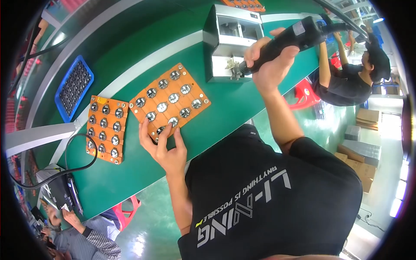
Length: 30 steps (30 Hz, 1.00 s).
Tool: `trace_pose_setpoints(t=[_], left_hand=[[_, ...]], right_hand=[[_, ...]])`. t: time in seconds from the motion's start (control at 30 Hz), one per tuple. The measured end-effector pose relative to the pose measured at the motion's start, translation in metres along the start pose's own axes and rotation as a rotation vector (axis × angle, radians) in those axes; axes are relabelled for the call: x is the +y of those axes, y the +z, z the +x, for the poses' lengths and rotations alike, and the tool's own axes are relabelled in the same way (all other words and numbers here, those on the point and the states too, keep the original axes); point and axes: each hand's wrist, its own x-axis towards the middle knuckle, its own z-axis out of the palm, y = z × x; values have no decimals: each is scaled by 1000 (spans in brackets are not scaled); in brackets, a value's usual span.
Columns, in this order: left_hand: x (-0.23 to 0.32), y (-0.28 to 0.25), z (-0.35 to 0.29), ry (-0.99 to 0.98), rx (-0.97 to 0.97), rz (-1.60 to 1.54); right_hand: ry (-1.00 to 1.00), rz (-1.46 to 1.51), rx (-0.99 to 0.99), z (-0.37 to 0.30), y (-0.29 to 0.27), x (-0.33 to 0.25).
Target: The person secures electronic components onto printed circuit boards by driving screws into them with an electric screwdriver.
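My right hand [274, 71] is wrapped round a black electric screwdriver [291, 42], held tilted with its tip down and left. That tip reaches the small metal outlet on the front of a grey-and-black screw feeder [237, 41]. My left hand [164, 151] rests with spread fingers on the near edge of an orange fixture board [163, 95]. Rows of round, silvery-black parts sit in this board, and a fingertip touches near one of them. To its left lies a second orange fixture board [111, 118] with similar round parts.
A blue tray [81, 100] of small dark parts lies at the far left. A black cable [96, 151] loops over the green table [143, 173] near the second board. Co-workers sit at both ends, one in a black shirt [346, 84] at right. Another orange board [245, 5] lies behind the feeder.
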Motion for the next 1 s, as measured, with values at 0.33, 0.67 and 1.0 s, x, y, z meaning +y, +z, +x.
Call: trace_pose_setpoints(t=[0.33, 0.67, 1.0], left_hand=[[0, -3, 1, -108, -6, -97], [0, -9, 0, -139, 2, -147], [2, -9, 3, -99, -15, -19]], right_hand=[[241, 298, -153, -44, 48, -1], [311, 386, -414, -93, 122, 11], [313, 381, -433, -100, 126, 16]])
